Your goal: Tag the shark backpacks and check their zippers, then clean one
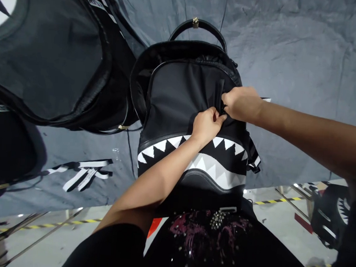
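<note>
Fingers of the left hand (206, 125) and right hand (242, 103) pinch the black backpack (178, 86) at the near edge of the table (286, 157).

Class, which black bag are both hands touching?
The middle backpack, with the left hand and right hand at its front; no hand touches the bags at left.

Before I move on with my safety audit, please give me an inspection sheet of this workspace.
Surface: wrinkled grey cloth.
Job's things: black backpack with a white jagged-tooth pattern across its front.
Clutter: more black bags at the picture's left; loose black-and-white straps.
Hands: left hand and right hand meet beside a dark strip on the backpack's front; what their fingers grip is unclear.
Cables: none certain; a thin dark line on the cloth could be cord or seam.
Surroundings: pale floor, yellow-and-black tape.
</note>
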A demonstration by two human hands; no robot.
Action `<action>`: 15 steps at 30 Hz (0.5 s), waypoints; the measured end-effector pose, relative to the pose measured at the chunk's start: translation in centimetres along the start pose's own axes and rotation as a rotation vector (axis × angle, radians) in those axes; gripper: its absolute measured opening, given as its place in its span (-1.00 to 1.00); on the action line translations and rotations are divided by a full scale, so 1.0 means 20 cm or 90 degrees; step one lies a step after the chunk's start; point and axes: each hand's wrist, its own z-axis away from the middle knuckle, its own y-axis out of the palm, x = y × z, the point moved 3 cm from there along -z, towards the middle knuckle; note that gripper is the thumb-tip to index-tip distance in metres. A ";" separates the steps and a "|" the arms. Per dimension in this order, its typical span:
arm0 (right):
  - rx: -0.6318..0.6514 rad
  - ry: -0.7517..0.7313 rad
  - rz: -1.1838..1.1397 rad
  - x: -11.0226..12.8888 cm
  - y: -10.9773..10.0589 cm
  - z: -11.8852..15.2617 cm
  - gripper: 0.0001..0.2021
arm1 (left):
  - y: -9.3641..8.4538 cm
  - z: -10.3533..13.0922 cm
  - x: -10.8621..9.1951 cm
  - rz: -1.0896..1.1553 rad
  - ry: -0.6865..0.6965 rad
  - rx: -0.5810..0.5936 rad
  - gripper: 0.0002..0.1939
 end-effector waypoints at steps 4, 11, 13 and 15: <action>-0.058 0.008 0.000 -0.02 -0.03 -0.03 -0.75 | 0.04 -0.01 0.00 -0.004 0.003 0.004 -0.75; -0.422 -0.012 -0.056 -0.20 -0.08 0.33 -0.50 | -0.32 0.12 -0.09 0.061 0.111 0.126 -0.76; -0.542 0.094 -0.196 -0.25 0.09 0.56 -0.42 | -0.59 0.31 0.00 -0.057 0.115 -0.109 -0.67; -0.480 0.152 -0.405 -0.29 0.36 0.69 -0.50 | -0.77 0.60 0.18 -0.139 -0.014 -0.309 -0.55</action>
